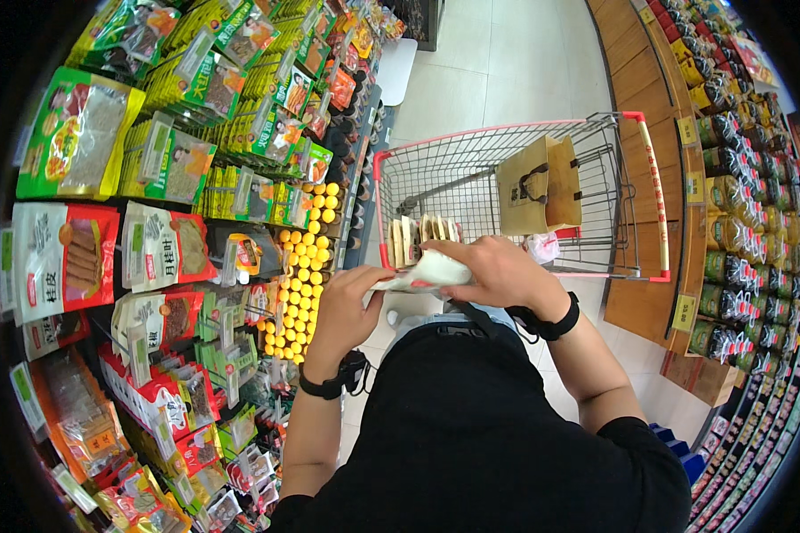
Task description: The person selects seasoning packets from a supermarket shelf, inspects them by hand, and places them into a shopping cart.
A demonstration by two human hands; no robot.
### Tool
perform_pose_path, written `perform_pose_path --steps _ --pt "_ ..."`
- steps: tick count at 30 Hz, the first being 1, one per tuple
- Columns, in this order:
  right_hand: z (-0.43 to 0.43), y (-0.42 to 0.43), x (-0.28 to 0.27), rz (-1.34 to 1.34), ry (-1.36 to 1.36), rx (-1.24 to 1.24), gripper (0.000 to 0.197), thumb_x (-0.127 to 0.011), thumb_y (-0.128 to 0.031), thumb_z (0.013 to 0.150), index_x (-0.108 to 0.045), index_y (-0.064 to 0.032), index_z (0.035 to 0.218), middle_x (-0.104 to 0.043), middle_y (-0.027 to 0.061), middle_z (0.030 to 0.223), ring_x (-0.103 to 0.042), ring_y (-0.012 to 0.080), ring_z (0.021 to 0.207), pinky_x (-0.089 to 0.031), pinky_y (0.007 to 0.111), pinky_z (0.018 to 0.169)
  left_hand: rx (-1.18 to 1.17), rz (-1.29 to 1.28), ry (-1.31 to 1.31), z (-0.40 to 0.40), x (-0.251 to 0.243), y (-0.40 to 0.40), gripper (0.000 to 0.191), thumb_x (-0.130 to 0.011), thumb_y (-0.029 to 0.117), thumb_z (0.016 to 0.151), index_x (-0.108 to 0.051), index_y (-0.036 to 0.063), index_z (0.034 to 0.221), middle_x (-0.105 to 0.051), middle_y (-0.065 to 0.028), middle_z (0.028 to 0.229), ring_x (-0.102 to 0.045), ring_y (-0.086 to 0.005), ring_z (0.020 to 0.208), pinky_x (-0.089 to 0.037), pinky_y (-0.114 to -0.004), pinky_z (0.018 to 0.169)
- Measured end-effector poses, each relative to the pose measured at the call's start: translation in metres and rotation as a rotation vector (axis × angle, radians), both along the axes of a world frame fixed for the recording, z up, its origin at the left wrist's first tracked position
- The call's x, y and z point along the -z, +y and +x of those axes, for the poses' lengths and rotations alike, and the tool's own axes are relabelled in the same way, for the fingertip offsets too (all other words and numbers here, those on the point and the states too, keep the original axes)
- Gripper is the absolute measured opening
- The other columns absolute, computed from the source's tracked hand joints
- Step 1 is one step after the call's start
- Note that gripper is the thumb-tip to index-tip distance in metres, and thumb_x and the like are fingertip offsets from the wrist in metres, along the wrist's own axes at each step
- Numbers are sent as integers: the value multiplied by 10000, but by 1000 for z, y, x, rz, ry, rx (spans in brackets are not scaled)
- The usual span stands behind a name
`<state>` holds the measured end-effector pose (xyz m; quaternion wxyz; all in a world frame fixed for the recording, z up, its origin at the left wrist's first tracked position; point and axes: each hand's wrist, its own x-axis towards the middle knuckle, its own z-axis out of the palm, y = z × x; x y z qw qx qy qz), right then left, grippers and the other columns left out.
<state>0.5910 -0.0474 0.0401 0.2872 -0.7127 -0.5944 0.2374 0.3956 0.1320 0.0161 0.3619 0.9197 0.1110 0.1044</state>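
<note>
In the head view, my right hand (503, 274) grips a whitish plastic packet (438, 270) by its far end, above the near edge of the shopping cart (455, 190). My left hand (355, 308) is at the packet's other end, thumb and fingers closed about its edge. Several pale packets (432, 230) stand upright in the cart's left near corner. A brown paper bag (521, 190) with dark handles stands at the cart's right side, and a small white plastic bundle (542, 247) lies near it.
Hanging spice packets (173, 246) cover the rack on my left, beside rows of yellow-capped bottles (303, 266). A wooden shelf (647, 200) with jars (727, 250) stands right. A cardboard box (700, 376) sits on the floor below it; a white board (398, 72) juts out ahead.
</note>
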Motion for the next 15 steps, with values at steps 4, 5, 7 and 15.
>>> perform_pose_path --steps 4,5,7,15 --pt "49 -11 35 -9 9 29 308 -654 -239 857 -630 -27 1078 -586 206 621 -593 405 618 -476 470 588 -26 -78 78 47 25 0 228 -631 41 806 -640 69 1031 -676 -126 930 -638 -325 859 -471 -399 734" --pt "61 -13 43 -28 -6 20 278 -641 -225 869 -636 -17 1053 -586 209 627 -590 409 625 -474 474 590 -26 -78 90 57 33 0 228 -631 41 806 -640 69 1031 -676 -126 930 -638 -325 859 -471 -399 734" --pt "81 -11 46 -34 17 60 230 -613 -193 886 -642 0 1008 -579 226 641 -580 419 628 -468 483 590 -74 -145 113 76 48 -1 209 -635 61 824 -634 61 1033 -672 -142 924 -637 -346 836 -490 -406 701" --pt "163 -27 110 -104 211 255 353 -533 -45 850 -558 -4 1199 -622 272 844 -600 445 816 -489 480 712 -324 -40 140 131 91 5 249 -662 104 838 -616 22 1069 -662 -149 984 -641 -311 931 -498 -378 800"
